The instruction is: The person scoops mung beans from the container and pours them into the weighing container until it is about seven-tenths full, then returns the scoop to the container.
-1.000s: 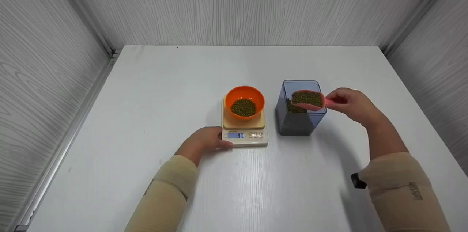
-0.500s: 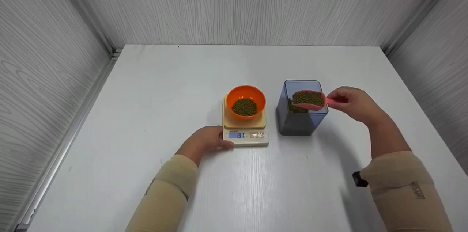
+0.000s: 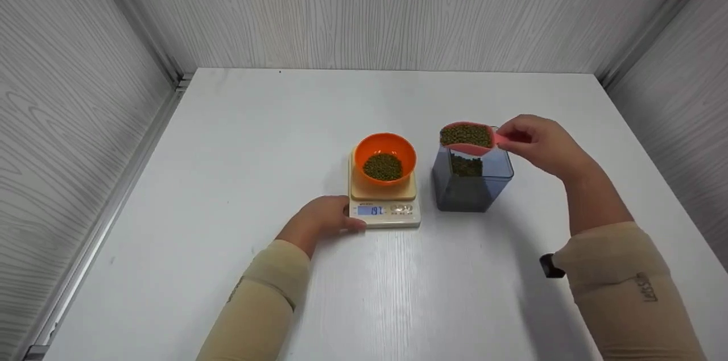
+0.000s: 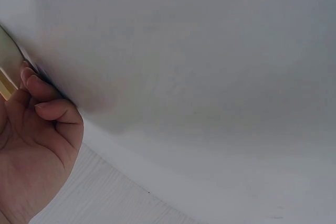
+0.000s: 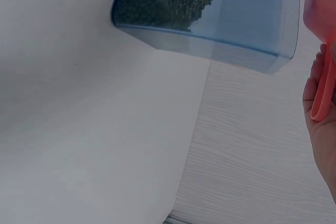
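My right hand pinches the handle of a pink scoop heaped with small green beans, held over the clear bluish container, which has more beans inside. In the right wrist view the scoop handle lies against the fingers, beside the container. My left hand grips the left edge of the kitchen scale, thumb at its front corner. On the scale sits an orange bowl with green beans in its bottom. The left wrist view shows the left hand with curled fingers at the scale's edge.
The white table carries the scale and, just to its right, the container. Grey wood-grain panels stand behind and at both sides. A small black object shows at the right sleeve.
The loaded scoop in my right hand has risen and moved slightly left and back over the container, baring the beans inside. My left hand keeps its grip on the scale.
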`<state>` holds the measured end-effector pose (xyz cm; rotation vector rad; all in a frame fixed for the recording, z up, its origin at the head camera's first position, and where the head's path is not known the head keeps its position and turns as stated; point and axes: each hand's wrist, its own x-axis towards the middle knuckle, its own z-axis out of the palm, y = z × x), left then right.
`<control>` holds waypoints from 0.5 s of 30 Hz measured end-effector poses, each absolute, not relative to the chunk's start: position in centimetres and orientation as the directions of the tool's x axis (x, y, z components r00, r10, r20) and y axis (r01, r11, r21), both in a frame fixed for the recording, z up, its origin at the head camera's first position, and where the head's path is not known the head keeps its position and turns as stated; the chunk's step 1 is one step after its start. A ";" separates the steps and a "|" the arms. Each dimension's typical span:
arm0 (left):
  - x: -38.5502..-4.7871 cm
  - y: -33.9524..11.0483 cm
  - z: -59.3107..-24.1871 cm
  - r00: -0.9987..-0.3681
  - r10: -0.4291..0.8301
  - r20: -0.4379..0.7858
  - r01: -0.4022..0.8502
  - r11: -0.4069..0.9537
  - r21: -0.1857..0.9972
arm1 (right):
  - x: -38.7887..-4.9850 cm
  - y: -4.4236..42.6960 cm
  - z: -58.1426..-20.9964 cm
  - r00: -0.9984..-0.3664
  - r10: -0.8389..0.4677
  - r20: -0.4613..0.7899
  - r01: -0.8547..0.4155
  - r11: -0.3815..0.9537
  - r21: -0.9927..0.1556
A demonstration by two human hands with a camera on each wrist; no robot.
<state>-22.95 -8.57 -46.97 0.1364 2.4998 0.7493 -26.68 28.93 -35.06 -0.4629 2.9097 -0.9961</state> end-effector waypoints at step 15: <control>-23.0 -8.5 -46.9 -0.861 0.235 -0.452 -0.029 0.863 0.504 | -27.3 23.7 -34.5 -0.916 -0.397 0.053 -0.354 0.741 -0.570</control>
